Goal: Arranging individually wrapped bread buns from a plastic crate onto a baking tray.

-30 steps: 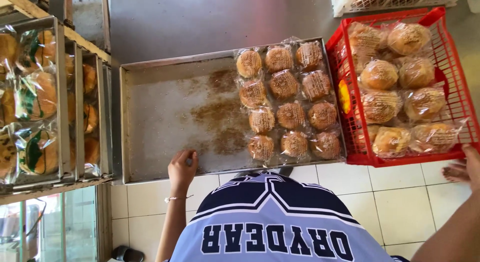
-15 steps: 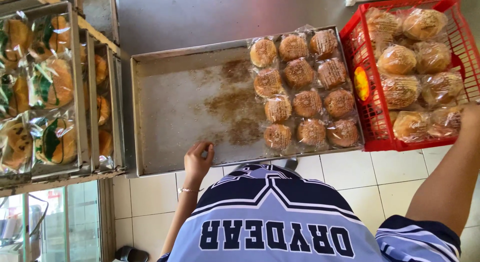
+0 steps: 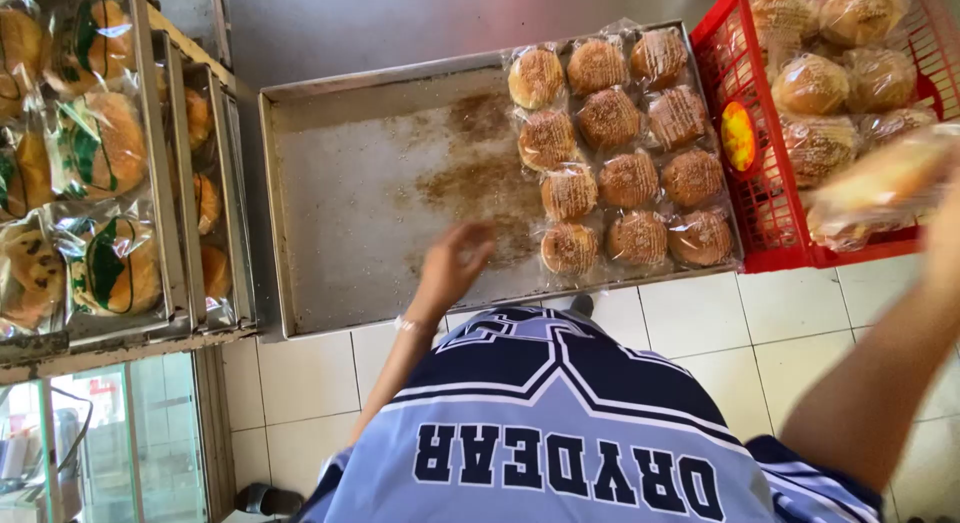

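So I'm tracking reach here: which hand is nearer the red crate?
Right. The right hand is at the red crate's near right corner, holding a wrapped bun; the left hand hovers over the metal tray, well left of the crate.

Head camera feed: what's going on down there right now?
A person stands over a metal tray half filled with wrapped buns. The left hand hovers open above the tray's bare, crumb-dusted part. The right hand, mostly out of frame, lifts a blurred wrapped bun over the red crate of similar buns.
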